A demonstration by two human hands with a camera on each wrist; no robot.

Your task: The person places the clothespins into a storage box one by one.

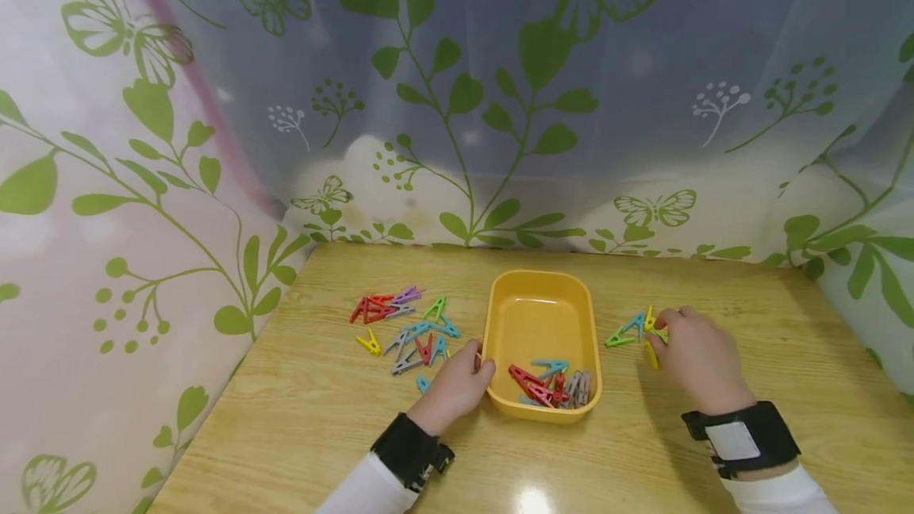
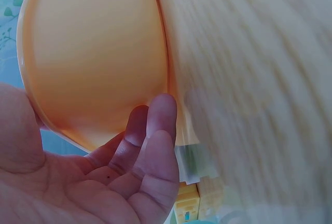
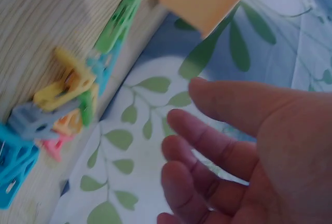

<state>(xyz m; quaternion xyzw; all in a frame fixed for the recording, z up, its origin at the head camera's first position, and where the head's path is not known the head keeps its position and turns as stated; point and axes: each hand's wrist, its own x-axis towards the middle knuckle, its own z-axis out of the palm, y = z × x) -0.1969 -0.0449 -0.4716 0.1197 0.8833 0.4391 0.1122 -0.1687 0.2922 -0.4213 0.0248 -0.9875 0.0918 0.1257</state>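
A yellow plastic bin [image 1: 543, 324] stands on the table with several red, blue and grey clothespins [image 1: 550, 387] inside its near end. My left hand [image 1: 457, 383] grips its left side, thumb at the rim; in the left wrist view the fingers [image 2: 161, 115] lie along the outer wall. To the right of the bin, my right hand [image 1: 696, 355] is at a small pile of green, blue and yellow clothespins [image 1: 634, 325]. Its thumb and fingers are parted in the right wrist view, with nothing between them, beside the coloured clothespins [image 3: 67, 89].
Left of the bin lies a spread of loose clothespins [image 1: 414, 331] in red, purple, blue, grey, green and yellow. The wooden table [image 1: 300, 419] meets a leaf-and-butterfly patterned curtain [image 1: 457, 141] at the back and sides.
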